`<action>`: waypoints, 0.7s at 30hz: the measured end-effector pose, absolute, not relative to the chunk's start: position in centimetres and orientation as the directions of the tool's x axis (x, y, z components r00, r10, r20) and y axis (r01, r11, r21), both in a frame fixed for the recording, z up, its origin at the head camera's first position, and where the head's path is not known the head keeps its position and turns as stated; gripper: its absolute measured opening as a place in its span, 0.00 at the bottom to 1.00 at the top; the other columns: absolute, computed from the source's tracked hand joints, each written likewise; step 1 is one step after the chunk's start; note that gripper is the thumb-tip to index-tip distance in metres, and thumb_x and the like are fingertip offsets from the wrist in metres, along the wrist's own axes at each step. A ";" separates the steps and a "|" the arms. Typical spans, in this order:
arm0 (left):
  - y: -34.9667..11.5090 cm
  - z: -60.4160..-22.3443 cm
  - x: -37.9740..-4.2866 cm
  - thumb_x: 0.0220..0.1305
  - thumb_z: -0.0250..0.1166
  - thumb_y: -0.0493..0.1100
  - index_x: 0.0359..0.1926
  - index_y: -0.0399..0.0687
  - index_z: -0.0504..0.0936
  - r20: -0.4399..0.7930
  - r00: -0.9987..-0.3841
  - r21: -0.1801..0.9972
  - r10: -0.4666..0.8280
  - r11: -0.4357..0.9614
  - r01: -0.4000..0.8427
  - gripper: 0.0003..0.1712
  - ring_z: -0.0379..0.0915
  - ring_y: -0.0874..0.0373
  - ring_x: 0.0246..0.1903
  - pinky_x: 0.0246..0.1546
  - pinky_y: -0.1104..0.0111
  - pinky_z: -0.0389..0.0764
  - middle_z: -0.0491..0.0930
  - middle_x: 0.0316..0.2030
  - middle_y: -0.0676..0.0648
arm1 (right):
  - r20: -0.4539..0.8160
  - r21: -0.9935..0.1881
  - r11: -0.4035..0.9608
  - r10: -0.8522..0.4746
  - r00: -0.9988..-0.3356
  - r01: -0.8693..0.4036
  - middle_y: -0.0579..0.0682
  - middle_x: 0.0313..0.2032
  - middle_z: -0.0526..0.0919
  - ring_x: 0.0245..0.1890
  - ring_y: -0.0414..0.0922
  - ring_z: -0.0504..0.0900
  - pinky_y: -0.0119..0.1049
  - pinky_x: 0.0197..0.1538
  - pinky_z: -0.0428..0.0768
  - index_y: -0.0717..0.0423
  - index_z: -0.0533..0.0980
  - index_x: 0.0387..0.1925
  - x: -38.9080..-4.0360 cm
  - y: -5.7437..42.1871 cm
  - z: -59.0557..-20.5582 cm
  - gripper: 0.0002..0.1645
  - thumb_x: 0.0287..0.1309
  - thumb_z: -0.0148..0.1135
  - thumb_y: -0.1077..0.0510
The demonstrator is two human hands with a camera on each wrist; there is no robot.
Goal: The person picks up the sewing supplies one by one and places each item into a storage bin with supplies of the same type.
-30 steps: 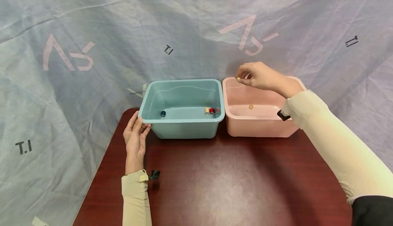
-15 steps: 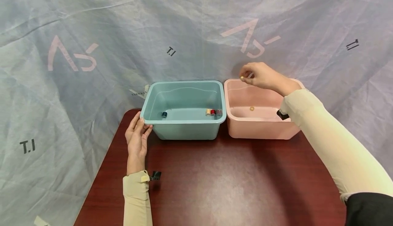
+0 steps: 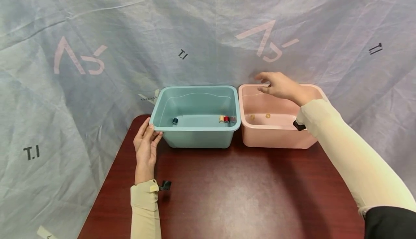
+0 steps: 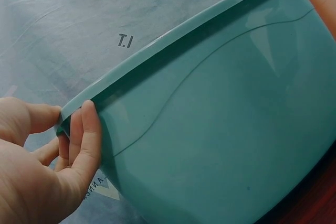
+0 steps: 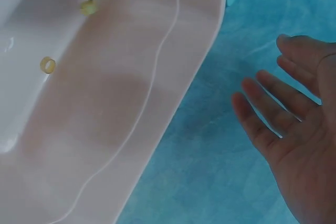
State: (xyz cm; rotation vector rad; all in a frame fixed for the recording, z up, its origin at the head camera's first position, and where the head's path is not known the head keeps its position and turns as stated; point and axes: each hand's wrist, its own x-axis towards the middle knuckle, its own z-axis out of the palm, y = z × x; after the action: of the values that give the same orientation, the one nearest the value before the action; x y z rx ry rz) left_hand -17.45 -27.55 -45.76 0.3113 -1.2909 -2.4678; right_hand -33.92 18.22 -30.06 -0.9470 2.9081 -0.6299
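My left hand (image 3: pixel 146 148) grips the front left corner of the teal bin (image 3: pixel 195 138), its thumb and fingers about the rim (image 4: pixel 157 43) in the left wrist view. Above the back left of the pink bin (image 3: pixel 279 137) is my right hand (image 3: pixel 279 85), its fingers spread and holding nothing. Two small yellow rings lie on the pink bin's floor: one ring (image 5: pixel 48 65) shows its hole, the other ring (image 5: pixel 88 7) sits near the bin's end. Thread spools lie in the teal bin: a dark blue spool (image 3: pixel 175 121), a cream spool (image 3: pixel 221 118) and a red spool (image 3: pixel 226 119).
Both bins stand side by side at the back of a dark red wooden table (image 3: pixel 211 185). A grey cloth (image 3: pixel 130 33) with printed marks hangs right behind them. A reddish patch beside the red spool looks like a reflection in the bin wall.
My right hand has let go of a small yellow ring, and a second ring now lies in the pink bin. Its fingers have spread. The left hand keeps its grip on the rim.
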 end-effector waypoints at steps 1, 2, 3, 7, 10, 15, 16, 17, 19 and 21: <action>-27.6 -45.7 -17.4 0.76 0.63 0.42 0.73 0.51 0.74 -0.037 -0.919 0.824 -0.392 -0.532 0.194 0.27 0.78 0.60 0.35 0.42 0.72 0.88 0.74 0.57 0.44 | 0.103 -0.384 0.736 -0.566 -0.818 -0.557 0.66 0.65 0.79 0.63 0.65 0.79 0.62 0.64 0.79 0.62 0.73 0.68 -34.0 18.3 -30.3 0.27 0.72 0.63 0.59; -27.6 -45.7 -17.4 0.76 0.63 0.42 0.73 0.51 0.74 -0.038 -0.919 0.823 -0.392 -0.534 0.194 0.28 0.78 0.60 0.35 0.42 0.72 0.88 0.74 0.57 0.44 | 0.099 -0.386 0.738 -0.564 -0.820 -0.554 0.66 0.65 0.79 0.63 0.65 0.80 0.62 0.64 0.79 0.62 0.73 0.68 -34.0 18.4 -30.4 0.27 0.72 0.63 0.59; -27.6 -45.7 -17.4 0.76 0.63 0.42 0.73 0.51 0.74 -0.038 -0.919 0.823 -0.393 -0.533 0.194 0.28 0.78 0.60 0.35 0.42 0.72 0.88 0.74 0.57 0.45 | 0.095 -0.388 0.739 -0.563 -0.821 -0.551 0.66 0.65 0.79 0.63 0.65 0.80 0.62 0.64 0.79 0.62 0.73 0.68 -34.0 18.5 -30.5 0.27 0.72 0.63 0.59; -27.7 -45.8 -17.3 0.76 0.63 0.41 0.73 0.52 0.74 -0.040 -0.917 0.824 -0.397 -0.532 0.194 0.28 0.78 0.60 0.36 0.43 0.71 0.88 0.74 0.56 0.45 | 0.086 -0.390 0.741 -0.561 -0.823 -0.546 0.65 0.63 0.81 0.61 0.64 0.82 0.61 0.63 0.80 0.62 0.73 0.68 -34.0 18.9 -30.9 0.27 0.72 0.63 0.59; -27.8 -45.8 -17.2 0.76 0.63 0.42 0.73 0.52 0.74 -0.034 -0.918 0.827 -0.394 -0.527 0.196 0.28 0.78 0.60 0.36 0.43 0.71 0.88 0.74 0.56 0.45 | 0.094 -0.389 0.737 -0.565 -0.820 -0.552 0.65 0.62 0.82 0.60 0.63 0.83 0.61 0.62 0.81 0.62 0.75 0.67 -33.8 19.0 -31.2 0.25 0.72 0.63 0.60; -27.7 -45.7 -17.2 0.76 0.62 0.42 0.73 0.52 0.74 -0.025 -0.917 0.828 -0.398 -0.523 0.204 0.27 0.78 0.60 0.36 0.42 0.72 0.88 0.74 0.58 0.44 | 0.098 -0.408 0.723 -0.572 -0.814 -0.557 0.65 0.61 0.82 0.61 0.64 0.82 0.62 0.62 0.81 0.62 0.77 0.63 -33.3 19.1 -31.5 0.21 0.72 0.62 0.62; -27.7 -45.6 -17.2 0.76 0.62 0.41 0.73 0.51 0.74 -0.029 -0.916 0.825 -0.401 -0.526 0.204 0.27 0.78 0.60 0.35 0.42 0.72 0.88 0.74 0.57 0.44 | 0.097 -0.415 0.719 -0.574 -0.813 -0.557 0.65 0.61 0.82 0.61 0.64 0.82 0.62 0.62 0.81 0.62 0.78 0.63 -33.1 19.1 -31.5 0.21 0.72 0.61 0.62; -27.6 -45.6 -17.2 0.77 0.62 0.41 0.73 0.51 0.74 -0.033 -0.914 0.824 -0.404 -0.528 0.204 0.26 0.78 0.60 0.35 0.42 0.72 0.88 0.74 0.57 0.44 | 0.102 -0.418 0.713 -0.579 -0.809 -0.563 0.65 0.60 0.83 0.61 0.64 0.82 0.62 0.62 0.80 0.62 0.78 0.62 -32.8 19.2 -31.6 0.20 0.72 0.61 0.62; -27.4 -45.4 -17.2 0.77 0.62 0.41 0.73 0.51 0.74 -0.042 -0.913 0.823 -0.405 -0.533 0.198 0.26 0.79 0.60 0.35 0.42 0.71 0.88 0.75 0.55 0.45 | 0.115 -0.426 0.701 -0.585 -0.803 -0.572 0.65 0.60 0.83 0.61 0.64 0.82 0.62 0.63 0.81 0.63 0.78 0.61 -32.1 19.4 -31.5 0.19 0.72 0.61 0.63; -27.3 -45.3 -17.2 0.77 0.62 0.41 0.73 0.51 0.74 -0.048 -0.914 0.829 -0.403 -0.526 0.188 0.26 0.79 0.60 0.34 0.42 0.71 0.88 0.75 0.53 0.45 | 0.128 -0.432 0.690 -0.591 -0.797 -0.581 0.65 0.60 0.83 0.60 0.65 0.82 0.62 0.62 0.81 0.64 0.78 0.61 -31.2 19.8 -31.3 0.19 0.73 0.61 0.63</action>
State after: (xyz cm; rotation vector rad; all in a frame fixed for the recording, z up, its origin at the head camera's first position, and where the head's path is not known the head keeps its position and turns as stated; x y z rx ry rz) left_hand -17.22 -27.30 -45.31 0.3347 -1.2941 -2.4582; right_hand -31.16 19.84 -31.32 -0.9949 2.8683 -0.7225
